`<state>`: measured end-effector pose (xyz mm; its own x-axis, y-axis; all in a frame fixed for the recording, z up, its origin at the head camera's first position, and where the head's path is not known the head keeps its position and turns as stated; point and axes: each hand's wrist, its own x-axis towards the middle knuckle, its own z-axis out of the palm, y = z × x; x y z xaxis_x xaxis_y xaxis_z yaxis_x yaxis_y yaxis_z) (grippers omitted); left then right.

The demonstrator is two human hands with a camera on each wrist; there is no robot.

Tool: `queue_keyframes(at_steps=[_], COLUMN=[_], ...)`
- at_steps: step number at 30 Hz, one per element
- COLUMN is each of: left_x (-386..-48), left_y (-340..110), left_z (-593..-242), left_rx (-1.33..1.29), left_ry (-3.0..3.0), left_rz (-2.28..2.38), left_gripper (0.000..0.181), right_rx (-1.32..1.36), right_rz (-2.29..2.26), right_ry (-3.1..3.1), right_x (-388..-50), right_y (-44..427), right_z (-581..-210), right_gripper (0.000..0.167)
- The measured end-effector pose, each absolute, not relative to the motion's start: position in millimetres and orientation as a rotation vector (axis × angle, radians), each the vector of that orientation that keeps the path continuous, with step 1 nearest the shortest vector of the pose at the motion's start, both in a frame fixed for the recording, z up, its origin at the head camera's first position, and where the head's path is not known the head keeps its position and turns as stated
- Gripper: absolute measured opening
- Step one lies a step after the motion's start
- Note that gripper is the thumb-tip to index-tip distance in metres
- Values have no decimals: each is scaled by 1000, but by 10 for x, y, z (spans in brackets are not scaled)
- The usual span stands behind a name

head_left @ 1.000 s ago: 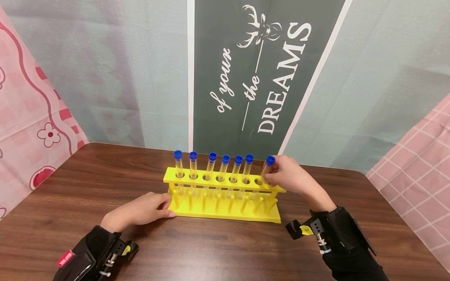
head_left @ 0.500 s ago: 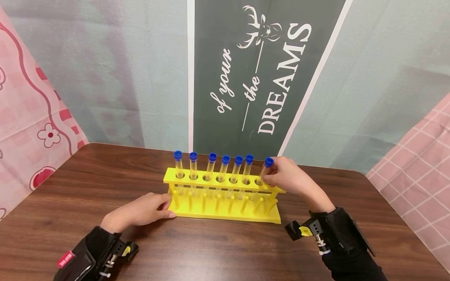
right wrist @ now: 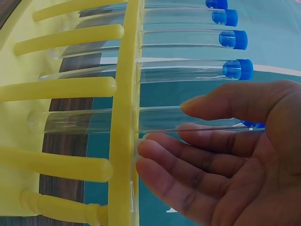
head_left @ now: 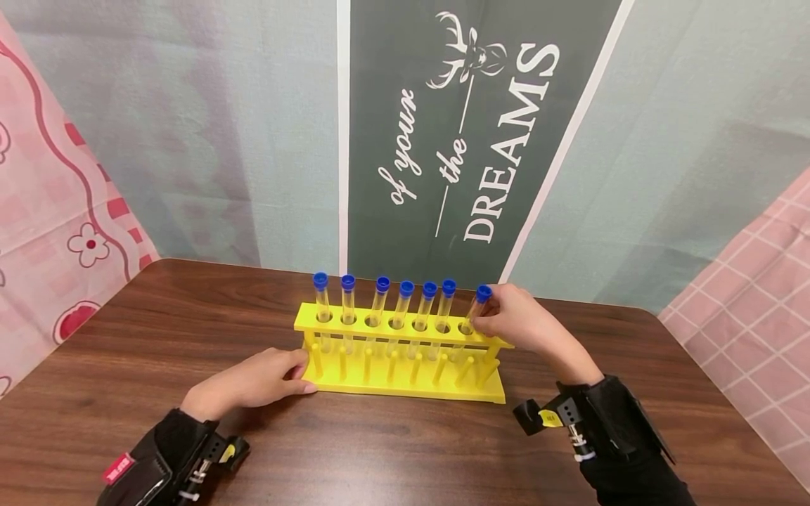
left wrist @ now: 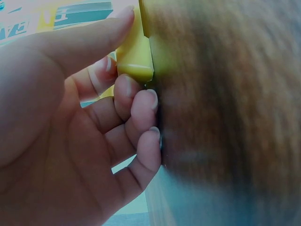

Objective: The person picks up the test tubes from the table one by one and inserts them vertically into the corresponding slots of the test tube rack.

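Note:
A yellow test tube rack (head_left: 405, 387) stands on the table with a row of clear, blue-capped test tubes (head_left: 378, 302) in its upper bar. At its left end my left hand (head_left: 262, 376) grips the base, thumb to the front; in the left wrist view the thumb and index finger lie on either side of the yellow end (left wrist: 136, 59). My right hand (head_left: 522, 320) pinches the rightmost test tube (head_left: 474, 311), which leans slightly right in its hole. The right wrist view has this tube (right wrist: 160, 117) passing through the bar, thumb and fingers around its upper part.
Yellow pegs (head_left: 392, 365) rise along the front of the rack's base. The brown wooden table (head_left: 392, 457) reaches back to a printed curtain (head_left: 285, 140). Pink cloths hang at the left (head_left: 57, 211) and right sides.
The rightmost test tube has sunk slightly and shifted a little left, with my right hand following. My left hand and the rack hold still.

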<state>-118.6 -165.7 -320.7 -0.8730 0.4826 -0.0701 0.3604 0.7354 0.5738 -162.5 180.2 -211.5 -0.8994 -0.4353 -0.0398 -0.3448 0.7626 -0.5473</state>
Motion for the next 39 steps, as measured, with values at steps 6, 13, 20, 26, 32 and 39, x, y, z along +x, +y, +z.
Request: queue_keyframes(at_steps=[6, 13, 20, 26, 32, 39], left_x=[-1185, -1179, -1172, -1170, -1176, -1173], left_y=[-1659, -1659, -1652, -1646, -1645, -1647], left_z=[-3219, -3206, -3196, -3197, -3207, -3201], left_rx=[685, 677, 661, 663, 679, 680], left_ry=[2737, 2725, 2724, 2726, 2735, 2733], left_rz=[829, 826, 824, 823, 809, 814], left_gripper=[34, 35, 37, 37, 37, 37], right_rx=[-652, -742, -751, -660, -615, -576], right_rz=[-817, -842, -858, -810, -890, -1004], right_ry=[2807, 2798, 2806, 2860, 2879, 2903], right_x=[-1632, -1617, -1548, -1483, -1411, -1343], right_y=[1818, 1856, 1893, 1947, 2044, 2181], right_z=[-2129, -2158, -2158, -2180, -2223, -2274], right_gripper=[7, 8, 15, 27, 33, 31])
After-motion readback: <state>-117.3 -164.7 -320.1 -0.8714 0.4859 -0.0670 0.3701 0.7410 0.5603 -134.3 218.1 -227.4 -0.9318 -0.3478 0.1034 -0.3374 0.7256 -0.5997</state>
